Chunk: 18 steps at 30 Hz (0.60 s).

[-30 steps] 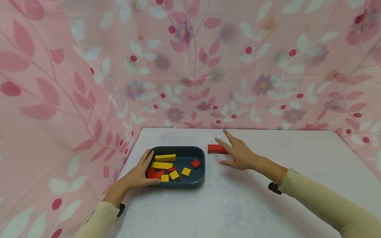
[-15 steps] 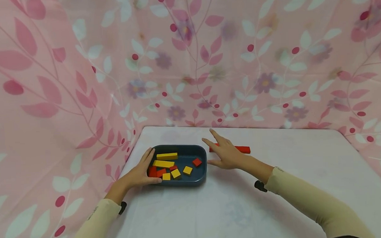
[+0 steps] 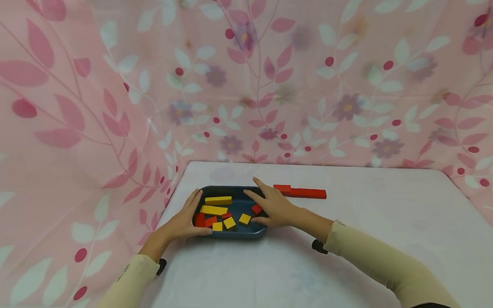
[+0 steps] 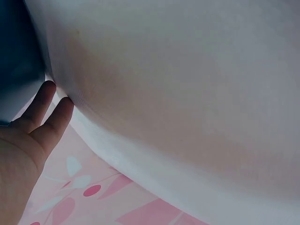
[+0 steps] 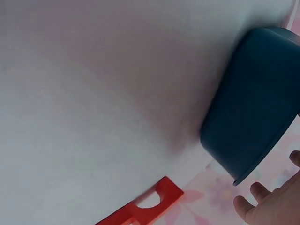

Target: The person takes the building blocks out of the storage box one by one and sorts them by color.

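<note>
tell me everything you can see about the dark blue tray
The dark blue tray is an open, roughly rectangular container with rounded corners, raised walls and a thin rim; its smooth surface looks like plastic. It sits upright on the white tabletop, with yellow blocks and red blocks scattered inside. The left hand holds its left end, thumb by the near rim. The right hand is over its right end; contact there is unclear.

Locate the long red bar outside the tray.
In the head view, the long red bar lies on the white table, to the right of the dark blue tray and just beyond the right hand.
</note>
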Each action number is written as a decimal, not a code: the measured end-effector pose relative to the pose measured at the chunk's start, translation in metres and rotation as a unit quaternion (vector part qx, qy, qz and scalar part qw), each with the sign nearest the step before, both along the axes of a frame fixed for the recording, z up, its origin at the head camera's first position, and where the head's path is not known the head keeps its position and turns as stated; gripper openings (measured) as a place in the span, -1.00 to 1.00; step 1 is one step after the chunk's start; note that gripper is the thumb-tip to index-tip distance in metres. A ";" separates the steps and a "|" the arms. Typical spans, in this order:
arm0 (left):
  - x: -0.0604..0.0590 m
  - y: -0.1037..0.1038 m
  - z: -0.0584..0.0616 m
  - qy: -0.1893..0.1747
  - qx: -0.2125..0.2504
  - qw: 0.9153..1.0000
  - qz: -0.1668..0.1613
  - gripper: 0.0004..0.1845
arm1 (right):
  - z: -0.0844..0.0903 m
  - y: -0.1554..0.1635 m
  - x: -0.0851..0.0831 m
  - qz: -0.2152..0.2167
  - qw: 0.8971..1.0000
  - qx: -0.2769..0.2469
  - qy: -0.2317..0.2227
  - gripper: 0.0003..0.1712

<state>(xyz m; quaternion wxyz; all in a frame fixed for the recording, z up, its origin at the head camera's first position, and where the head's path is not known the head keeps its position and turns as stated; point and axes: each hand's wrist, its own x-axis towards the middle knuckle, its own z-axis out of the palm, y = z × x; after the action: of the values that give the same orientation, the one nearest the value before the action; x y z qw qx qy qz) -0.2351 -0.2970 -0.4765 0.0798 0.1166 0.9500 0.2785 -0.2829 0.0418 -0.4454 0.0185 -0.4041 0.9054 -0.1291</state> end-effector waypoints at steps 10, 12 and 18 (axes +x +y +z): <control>0.001 -0.001 0.000 -0.006 -0.002 1.000 0.002 0.35 | 0.000 -0.021 0.000 0.023 1.000 -0.010 0.001 0.03; 0.001 -0.001 0.001 -0.005 0.002 1.000 0.001 0.35 | -0.001 -0.027 0.000 0.028 1.000 -0.012 0.001 0.03; 0.001 -0.001 0.001 -0.008 0.006 1.000 -0.003 0.34 | -0.007 -0.044 0.003 0.043 0.999 -0.010 0.008 0.04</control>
<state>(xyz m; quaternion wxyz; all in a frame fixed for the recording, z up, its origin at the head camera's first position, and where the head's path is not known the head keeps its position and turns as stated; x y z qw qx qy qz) -0.2339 -0.2983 -0.4753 0.0875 0.1180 0.9473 0.2846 -0.2802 -0.0025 -0.4520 0.0124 -0.4442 0.8858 -0.1337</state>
